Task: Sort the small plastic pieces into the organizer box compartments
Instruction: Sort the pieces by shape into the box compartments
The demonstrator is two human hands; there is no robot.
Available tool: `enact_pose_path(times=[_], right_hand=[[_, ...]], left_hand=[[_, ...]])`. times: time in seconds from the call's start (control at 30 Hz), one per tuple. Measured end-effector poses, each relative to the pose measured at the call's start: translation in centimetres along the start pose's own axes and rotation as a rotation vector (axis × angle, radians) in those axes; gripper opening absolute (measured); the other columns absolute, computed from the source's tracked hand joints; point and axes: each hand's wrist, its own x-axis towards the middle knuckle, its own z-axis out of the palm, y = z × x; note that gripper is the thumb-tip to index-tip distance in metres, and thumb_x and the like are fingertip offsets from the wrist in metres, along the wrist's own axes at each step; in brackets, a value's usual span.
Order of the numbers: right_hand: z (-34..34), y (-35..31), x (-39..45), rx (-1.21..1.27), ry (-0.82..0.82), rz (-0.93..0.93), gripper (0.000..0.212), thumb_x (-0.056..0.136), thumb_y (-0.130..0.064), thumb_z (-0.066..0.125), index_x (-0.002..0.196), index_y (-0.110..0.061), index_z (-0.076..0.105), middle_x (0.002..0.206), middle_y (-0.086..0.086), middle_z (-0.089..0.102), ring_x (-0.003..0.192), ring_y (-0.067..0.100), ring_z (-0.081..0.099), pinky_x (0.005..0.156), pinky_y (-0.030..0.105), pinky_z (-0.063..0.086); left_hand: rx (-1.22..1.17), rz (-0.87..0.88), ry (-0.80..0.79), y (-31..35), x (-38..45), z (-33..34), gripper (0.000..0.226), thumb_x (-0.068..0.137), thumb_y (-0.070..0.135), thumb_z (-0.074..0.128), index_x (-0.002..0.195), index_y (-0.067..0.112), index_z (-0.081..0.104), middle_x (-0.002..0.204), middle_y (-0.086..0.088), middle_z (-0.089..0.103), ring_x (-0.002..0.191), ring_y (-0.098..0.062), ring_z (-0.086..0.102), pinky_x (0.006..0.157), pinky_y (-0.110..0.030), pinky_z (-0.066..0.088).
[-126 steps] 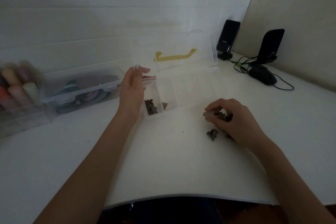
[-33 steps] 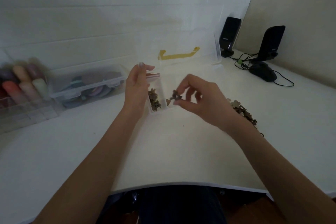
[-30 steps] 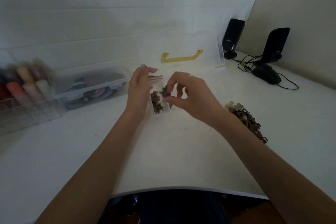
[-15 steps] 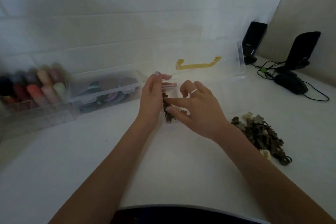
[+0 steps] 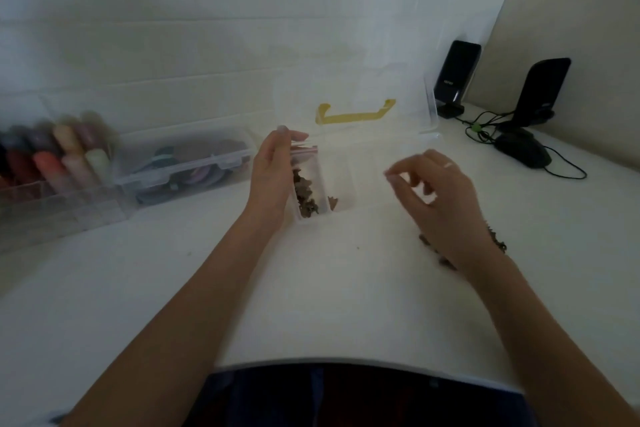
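- Many small brown pieces (image 5: 304, 196) lie in the leftmost compartment of the clear organizer box (image 5: 341, 180); I see a few more in the next one.
- My left hand (image 5: 272, 173) rests against the box's left side, fingers straight and together.
- My right hand (image 5: 438, 198) hovers to the right of those compartments, fingers loosely curled, holding nothing I can see.
- More brown pieces (image 5: 497, 241) peek out from behind my right wrist on the white table (image 5: 329, 305).
- The box's lid (image 5: 353, 107) stands open with a yellow handle.
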Motion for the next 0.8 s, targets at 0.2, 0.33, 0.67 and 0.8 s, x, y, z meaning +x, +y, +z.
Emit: enact_pose_path(times=[0.2,0.33,0.67,0.8], right_hand=[[-2.8,3.6,-5.6,-0.262,-0.069,0.2,0.011,0.089,-0.022,0.061,0.095,-0.025,0.069,0.095,-0.007,0.061,0.096,0.015,0.049,0.085,0.031,0.028],[-2.7,3.4,-6.2,-0.37,-0.066,0.241,0.016,0.09,-0.026,0.057,0.099,-0.029,0.069,0.104,-0.008,0.062,0.103,0.013,0.046,0.089,0.026,0.019],[-1.7,3.5,-6.4,-0.452,-0.207,0.213,0.021,0.08,-0.042,0.065,0.099,-0.032,0.062,0.11,-0.011,0.059,0.115,0.014,0.041,0.107,0.039,0.015],[-1.8,3.2,-6.2,-0.314,-0.148,0.174,0.019,0.077,-0.034,0.072,0.092,-0.032,0.061,0.094,-0.017,0.061,0.11,0.008,0.045,0.111,0.035,0.011]], left_hand=[[-0.016,0.005,0.006,0.0,0.0,0.3,0.039,0.102,0.035,0.032,0.077,0.025,0.06,0.086,0.004,0.065,0.076,-0.006,0.06,0.07,-0.019,0.046],[0.026,0.022,0.006,0.2,0.0,0.4,0.039,0.103,0.033,0.031,0.079,0.024,0.059,0.085,0.009,0.063,0.063,0.012,0.058,0.065,-0.008,0.043],[0.006,-0.015,-0.009,0.0,-0.1,0.5,0.038,0.102,0.037,0.033,0.08,0.026,0.061,0.087,0.007,0.066,0.079,-0.007,0.061,0.087,-0.033,0.045],[0.007,-0.007,-0.031,-0.2,-0.2,0.5,0.038,0.102,0.037,0.032,0.08,0.027,0.062,0.091,0.003,0.067,0.08,-0.008,0.063,0.088,-0.035,0.046]])
